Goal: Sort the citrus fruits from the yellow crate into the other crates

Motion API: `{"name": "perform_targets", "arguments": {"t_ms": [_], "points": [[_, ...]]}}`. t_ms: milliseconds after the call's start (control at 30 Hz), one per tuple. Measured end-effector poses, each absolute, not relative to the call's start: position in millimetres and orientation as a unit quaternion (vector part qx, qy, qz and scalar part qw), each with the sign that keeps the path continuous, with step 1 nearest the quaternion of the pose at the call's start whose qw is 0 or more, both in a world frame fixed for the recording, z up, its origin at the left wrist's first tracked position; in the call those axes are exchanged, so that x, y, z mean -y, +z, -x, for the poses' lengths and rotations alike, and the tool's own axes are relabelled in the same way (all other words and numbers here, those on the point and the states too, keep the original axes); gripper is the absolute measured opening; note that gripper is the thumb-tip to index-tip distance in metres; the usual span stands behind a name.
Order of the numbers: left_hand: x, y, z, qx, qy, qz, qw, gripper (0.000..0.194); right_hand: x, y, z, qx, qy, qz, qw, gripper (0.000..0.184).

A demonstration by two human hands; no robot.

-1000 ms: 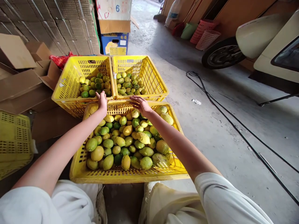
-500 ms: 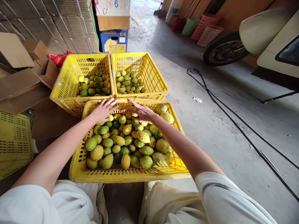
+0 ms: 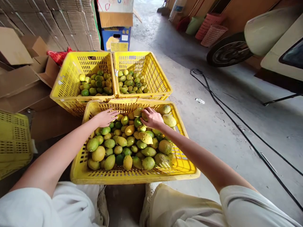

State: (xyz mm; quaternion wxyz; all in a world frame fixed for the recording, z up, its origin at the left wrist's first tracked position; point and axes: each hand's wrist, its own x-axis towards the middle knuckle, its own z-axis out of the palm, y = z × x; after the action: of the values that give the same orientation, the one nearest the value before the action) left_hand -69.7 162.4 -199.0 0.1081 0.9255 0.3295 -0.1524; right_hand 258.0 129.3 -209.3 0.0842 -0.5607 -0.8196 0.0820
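Cardboard (image 3: 16,85) lies flattened and stacked along the left edge, with folded boxes leaning against a wall of packed sheets, and part of a yellow crate (image 3: 14,142) shows below it. On the concrete floor (image 3: 213,126) sit two more crates side by side, the left crate (image 3: 68,78) and the right crate (image 3: 151,75), each holding a shallow layer of green and yellow fruit. Just in front of them, touching their near walls, stands the big crate (image 3: 132,178), heaped with lemons (image 3: 127,142) and closest to the person's knees. The left hand (image 3: 105,117) rests flat on the fruit at the far left of the heap, fingers loosely spread. The right hand (image 3: 152,117) is curled down over a lemon near the far wall; whether it grips the fruit cannot be told. Beyond, a blue box (image 3: 115,39) stands under an open carton. To the right, a black cable (image 3: 236,126) snakes across the floor, pink baskets (image 3: 210,30) rest by the wall, and a scooter wheel (image 3: 227,52) shows.
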Motion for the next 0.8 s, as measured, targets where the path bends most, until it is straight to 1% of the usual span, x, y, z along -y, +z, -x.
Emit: {"name": "perform_targets", "arguments": {"t_ms": [67, 133, 167, 200, 233, 267, 300, 367, 400, 467, 533, 633, 700, 800], "points": [[-163, -208, 73, -0.404, -0.176, -0.884, 0.153, 0.053, -116, -211, -242, 0.838, 0.122, 0.516, 0.128, 0.043], [-166, -219, 78, -0.458, -0.191, -0.850, 0.176, 0.046, -105, -210, -225, 0.869, 0.173, 0.432, 0.169, 0.034], [-168, -225, 81, -0.474, -0.194, -0.839, 0.182, 0.044, -101, -208, -218, 0.888, 0.198, 0.373, 0.184, 0.034], [-171, -231, 85, -0.488, -0.195, -0.830, 0.189, 0.044, -100, -205, -214, 0.909, 0.223, 0.302, 0.182, 0.037], [-173, -237, 88, -0.501, -0.194, -0.820, 0.199, 0.047, -102, -201, -213, 0.919, 0.232, 0.262, 0.181, 0.040], [-175, -243, 90, -0.511, -0.193, -0.811, 0.212, 0.051, -105, -196, -217, 0.920, 0.221, 0.264, 0.188, 0.043], [-177, -250, 92, -0.518, -0.191, -0.802, 0.226, 0.056, -110, -191, -226, 0.911, 0.195, 0.303, 0.202, 0.043], [-179, -261, 95, -0.529, -0.189, -0.788, 0.253, 0.063, -122, -182, -256, 0.859, 0.132, 0.439, 0.229, 0.042], [-178, -266, 95, -0.533, -0.190, -0.781, 0.264, 0.064, -127, -181, -274, 0.825, 0.101, 0.505, 0.232, 0.041], [-175, -274, 93, -0.543, -0.189, -0.769, 0.279, 0.064, -129, -185, -306, 0.787, 0.069, 0.575, 0.212, 0.038], [-169, -278, 91, -0.550, -0.180, -0.764, 0.287, 0.060, -121, -196, -324, 0.795, 0.072, 0.568, 0.202, 0.035], [-161, -277, 88, -0.554, -0.158, -0.763, 0.292, 0.051, -101, -213, -321, 0.782, 0.064, 0.572, 0.240, 0.041], [-156, -272, 86, -0.555, -0.160, -0.760, 0.297, 0.046, -90, -218, -311, 0.776, 0.055, 0.575, 0.252, 0.043], [-152, -256, 83, -0.551, -0.183, -0.749, 0.319, 0.040, -83, -218, -301, 0.788, 0.040, 0.560, 0.252, 0.041]]}}
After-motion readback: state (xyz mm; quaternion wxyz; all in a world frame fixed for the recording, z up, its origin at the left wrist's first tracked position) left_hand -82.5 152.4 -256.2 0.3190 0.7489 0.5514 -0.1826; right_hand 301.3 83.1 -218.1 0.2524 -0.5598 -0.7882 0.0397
